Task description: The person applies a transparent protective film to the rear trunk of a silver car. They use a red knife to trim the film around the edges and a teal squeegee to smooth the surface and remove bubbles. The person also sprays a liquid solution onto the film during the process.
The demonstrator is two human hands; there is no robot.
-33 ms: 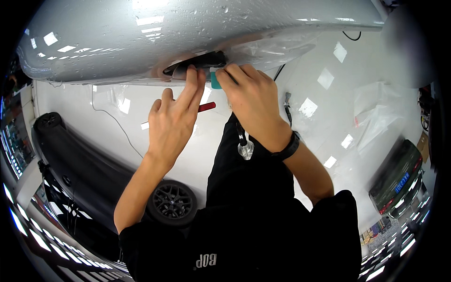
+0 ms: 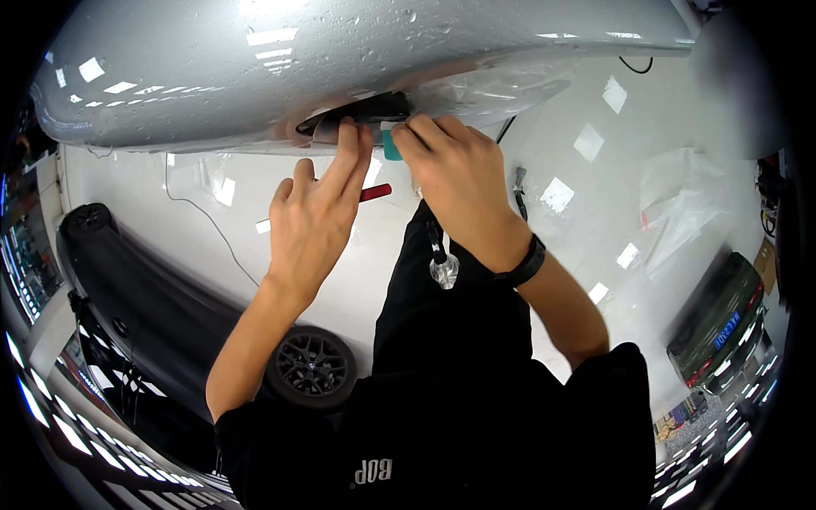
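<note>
A silver car body panel (image 2: pixel 212 68), dotted with water drops, curves across the top of the view. A dark opening (image 2: pixel 382 108) lies near its lower edge, with loose clear film (image 2: pixel 493 95) to the right. At the opening's near edge, two fingers of my left hand (image 2: pixel 314 217) reach out and press, while the others curl. A slim red-and-white tool (image 2: pixel 375 193) passes under this hand and appears held in it, its middle hidden. My right hand (image 2: pixel 463 170) pinches a small teal squeegee (image 2: pixel 391 146) against the edge beside those fingertips.
A clear-ended tool (image 2: pixel 444 270) hangs by my dark trousers. Behind on the left stands a dark car (image 2: pixel 170 280); a green car (image 2: pixel 722 323) is at the right. A thin cable (image 2: pixel 208 214) and clear plastic sheeting (image 2: pixel 680 195) lie on the pale floor.
My right wrist and forearm have shifted very slightly to the right. The left hand and the panel look the same.
</note>
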